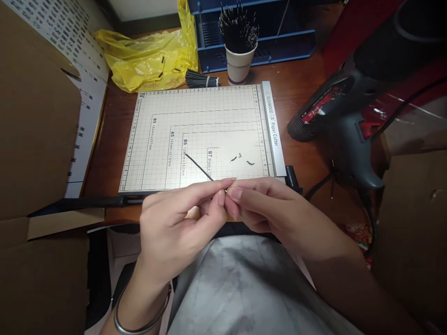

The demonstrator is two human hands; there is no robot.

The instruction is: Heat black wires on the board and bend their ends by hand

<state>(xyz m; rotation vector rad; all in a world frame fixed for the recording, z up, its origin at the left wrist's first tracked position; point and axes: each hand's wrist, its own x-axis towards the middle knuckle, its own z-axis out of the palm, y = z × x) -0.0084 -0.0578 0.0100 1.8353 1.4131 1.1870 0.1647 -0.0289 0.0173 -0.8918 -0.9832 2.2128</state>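
The left hand (pixel 178 221) and the right hand (pixel 279 204) meet at the fingertips, thumb and forefinger of each pinched on the near end of a thin black wire (pixel 199 167). That wire slants away from the hands, its long axis running forward and to the left, and its free end points at the printed board of the paper cutter (pixel 160 104) just beyond them. A small bright tip (the fingers cover most of this end) shows between the thumbs.

Ahead of the right fingers, three short dark scraps (pixel 250 163) lie on the board. Farther forward, past the board's far edge, stand a paper cup (pixel 240 65) packed with upright black wires (pixel 239 32) and, left of it, a tied bundle (pixel 202 80) lying flat. A yellow bag (pixel 146 65) lies beyond the left hand; a dark heat gun (pixel 349 116) is forward and right of the right hand, its nozzle aimed leftward.
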